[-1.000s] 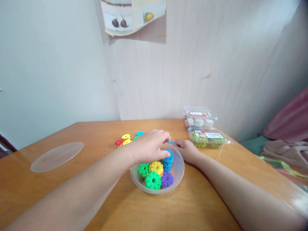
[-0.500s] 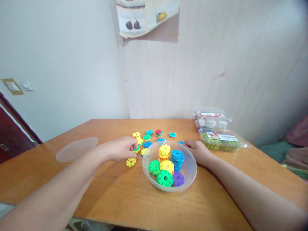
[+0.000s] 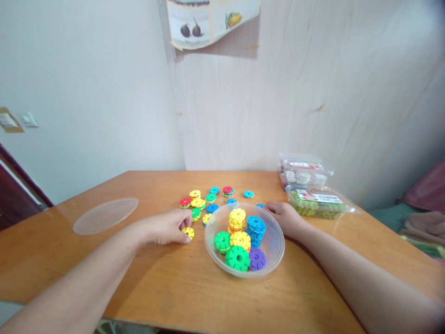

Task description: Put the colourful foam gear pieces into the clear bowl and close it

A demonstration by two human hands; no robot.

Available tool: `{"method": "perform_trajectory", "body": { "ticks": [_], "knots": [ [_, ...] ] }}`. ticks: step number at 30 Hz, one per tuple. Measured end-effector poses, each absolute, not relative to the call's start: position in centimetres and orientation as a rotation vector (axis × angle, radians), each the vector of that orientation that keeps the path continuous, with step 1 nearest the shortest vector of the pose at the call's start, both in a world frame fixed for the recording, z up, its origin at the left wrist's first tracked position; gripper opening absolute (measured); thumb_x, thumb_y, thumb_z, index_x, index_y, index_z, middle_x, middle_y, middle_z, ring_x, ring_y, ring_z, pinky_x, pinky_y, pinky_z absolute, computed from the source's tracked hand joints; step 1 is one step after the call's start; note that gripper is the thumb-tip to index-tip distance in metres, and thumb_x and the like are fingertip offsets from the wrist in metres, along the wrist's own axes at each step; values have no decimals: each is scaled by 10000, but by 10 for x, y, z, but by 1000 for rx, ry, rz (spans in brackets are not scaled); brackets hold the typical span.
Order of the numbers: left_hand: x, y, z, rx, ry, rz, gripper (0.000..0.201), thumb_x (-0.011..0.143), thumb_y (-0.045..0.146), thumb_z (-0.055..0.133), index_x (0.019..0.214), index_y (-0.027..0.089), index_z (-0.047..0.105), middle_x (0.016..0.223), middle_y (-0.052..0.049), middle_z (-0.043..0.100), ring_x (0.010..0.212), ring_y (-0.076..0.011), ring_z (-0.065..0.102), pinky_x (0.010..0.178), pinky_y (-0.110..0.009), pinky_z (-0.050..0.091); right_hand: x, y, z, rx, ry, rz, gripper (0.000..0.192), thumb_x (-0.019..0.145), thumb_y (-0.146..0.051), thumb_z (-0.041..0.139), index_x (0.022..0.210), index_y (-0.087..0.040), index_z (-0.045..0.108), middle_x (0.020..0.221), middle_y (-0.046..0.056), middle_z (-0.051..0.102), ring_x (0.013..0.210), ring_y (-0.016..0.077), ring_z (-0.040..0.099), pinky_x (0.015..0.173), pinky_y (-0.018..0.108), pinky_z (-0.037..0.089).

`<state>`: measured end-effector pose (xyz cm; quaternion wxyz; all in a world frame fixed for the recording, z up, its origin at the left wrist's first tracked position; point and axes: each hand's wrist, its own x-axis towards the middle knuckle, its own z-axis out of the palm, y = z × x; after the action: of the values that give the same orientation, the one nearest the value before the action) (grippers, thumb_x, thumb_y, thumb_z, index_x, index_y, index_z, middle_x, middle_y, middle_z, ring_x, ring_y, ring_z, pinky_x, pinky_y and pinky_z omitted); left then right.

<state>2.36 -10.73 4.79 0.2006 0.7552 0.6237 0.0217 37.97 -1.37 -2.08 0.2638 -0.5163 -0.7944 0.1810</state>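
Observation:
A yellow slotted flower-shaped disc [image 3: 188, 233] lies on the table left of the bowl, pinched at its near-left edge between the thumb and fingers of my left hand [image 3: 170, 226]. My right hand [image 3: 283, 217] rests on the table against the right far side of the clear plastic bowl [image 3: 212, 253]. Its fingers are curled, their tips partly hidden, close to a blue disc [image 3: 260, 205]. Inside the bowl stand a yellow stack [image 3: 237, 217] and a blue stack [image 3: 256, 224], with green discs [image 3: 238, 258], another yellow disc [image 3: 240, 240] and a purple disc [image 3: 257, 258] in front.
Several loose discs lie behind the bowl, among them red discs [image 3: 185, 202], a red-topped pile [image 3: 228, 190] and a blue disc [image 3: 248, 194]. A clear round lid [image 3: 106, 216] lies at left. Clear food boxes [image 3: 320, 199] stand at the right back, near the wall.
My left hand has drawn back toward me and closed on the yellow disc, uncovering the red discs behind it. My right hand and the bowl stay about where they were.

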Motion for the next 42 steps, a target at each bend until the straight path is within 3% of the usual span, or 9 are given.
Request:
{"method": "perform_trajectory", "body": {
  "ticks": [6,12,18,28,42],
  "knots": [
    [29,-108,77,2021,1642,304,241,756,416,567,834,192,524,761,4,573,713,-151,519,615,-260,392,379,-12,-22,-1375,-2148,466,437,873,-531,473,591,-199,505,588,-6,569,588,141,499,515,258,300],
    [60,-120,127,2001,1557,637,300,833,446,576,981,185,580,918,-38,640,845,-171,572,775,-324,461,378,-14,-21,-1379,-2149,479,436,873,-540,478,607,-198,521,610,1,581,604,146,513,510,258,286],
    [100,-120,130,2184,1397,369,233,838,394,554,935,199,637,887,-20,658,808,-170,571,706,-296,436,379,-13,-21,-1379,-2167,449,428,878,-533,471,619,-199,536,633,12,595,624,154,531,515,257,295],
    [126,-115,111,2584,1425,19,186,809,190,492,817,245,670,798,-6,667,850,-201,526,912,-396,323,377,-15,-20,-1400,-2168,427,415,877,-512,476,605,-201,516,614,3,580,600,147,520,513,257,296],
    [129,-116,106,2754,1432,-127,193,746,173,552,771,248,728,787,-68,634,908,-255,470,823,-397,296,377,-16,-17,-1410,-2172,436,395,871,-497,483,626,-195,548,640,17,621,616,150,537,522,261,289]
  ]
}}
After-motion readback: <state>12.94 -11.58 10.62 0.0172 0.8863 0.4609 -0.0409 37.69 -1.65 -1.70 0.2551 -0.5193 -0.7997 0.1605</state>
